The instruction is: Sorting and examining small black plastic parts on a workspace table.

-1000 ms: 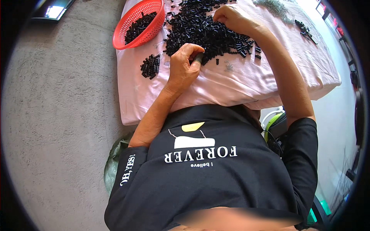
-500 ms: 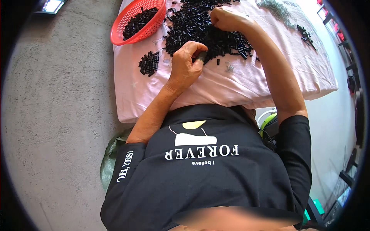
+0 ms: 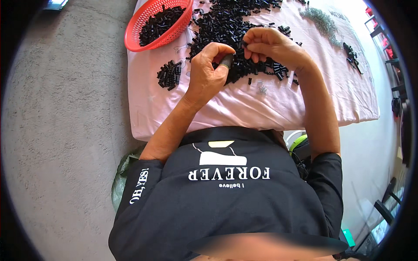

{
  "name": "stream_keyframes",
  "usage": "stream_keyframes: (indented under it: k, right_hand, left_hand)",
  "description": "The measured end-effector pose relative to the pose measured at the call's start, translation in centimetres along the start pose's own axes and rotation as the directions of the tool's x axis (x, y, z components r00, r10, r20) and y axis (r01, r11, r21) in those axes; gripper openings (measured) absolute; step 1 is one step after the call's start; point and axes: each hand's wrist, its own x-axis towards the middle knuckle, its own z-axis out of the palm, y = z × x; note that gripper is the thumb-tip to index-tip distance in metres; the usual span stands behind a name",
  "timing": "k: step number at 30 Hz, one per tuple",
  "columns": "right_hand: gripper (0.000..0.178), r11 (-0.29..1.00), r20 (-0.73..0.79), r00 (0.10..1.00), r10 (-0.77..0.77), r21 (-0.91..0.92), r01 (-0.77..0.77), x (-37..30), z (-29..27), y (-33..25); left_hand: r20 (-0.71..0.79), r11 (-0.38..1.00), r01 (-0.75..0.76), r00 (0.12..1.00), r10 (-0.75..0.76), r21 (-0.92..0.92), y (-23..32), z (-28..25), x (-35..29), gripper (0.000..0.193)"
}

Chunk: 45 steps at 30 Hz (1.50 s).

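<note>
Over the near part of a big heap of short black tubular pieces (image 3: 220, 26), my two hands are close together. My left hand (image 3: 208, 71) pinches with thumb and forefinger; a dark cover with a pale band sits on the thumb. What lies at its fingertips is too small to make out. To its right, my right hand (image 3: 276, 47) has its thumb pressed to its curled fingers. Something dark may be at those fingertips, but it blends with the black pieces behind.
A red perforated basket (image 3: 164, 40) holding more black pieces stands at the far left on the pink cloth (image 3: 244, 108). A small black pile (image 3: 170, 75) lies below it. Tiny clear parts (image 3: 322, 24) and another black cluster (image 3: 352, 57) are at the right.
My right hand has come nearer to me, from the far part of the heap to beside my left hand. My left hand stays in nearly the same place, pinching.
</note>
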Motion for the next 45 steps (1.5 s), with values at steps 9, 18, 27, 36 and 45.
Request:
stream_keyframes:
  k: [9,18,27,36,45]
  right_hand:
    - [0.015,0.964,0.112,0.993,0.034,0.257,-0.062,0.2,2.2,0.3]
    - [0.017,0.922,0.090,0.993,0.070,0.374,-0.099,0.4,2.3,0.3]
    - [0.018,0.856,0.020,1.000,0.021,0.516,-0.028,0.2,1.8,0.4]
    - [0.016,0.827,0.014,0.998,0.054,0.559,-0.053,0.3,2.6,0.4]
    - [0.011,0.806,-0.006,1.000,0.030,0.591,-0.021,0.5,2.5,0.6]
  left_hand:
    - [-0.086,0.998,-0.009,0.996,0.004,-0.064,2.0,-0.2,0.7,0.021]
    - [-0.082,0.958,-0.164,0.979,0.188,0.234,3.2,0.0,0.6,0.024]
    - [-0.150,0.991,-0.100,0.982,0.113,0.091,2.9,0.0,0.2,0.021]
    - [-0.116,0.983,-0.152,0.980,0.163,0.100,2.3,-0.3,0.0,0.023]
    - [-0.067,0.985,-0.120,0.989,0.129,0.124,2.7,-0.3,0.0,0.026]
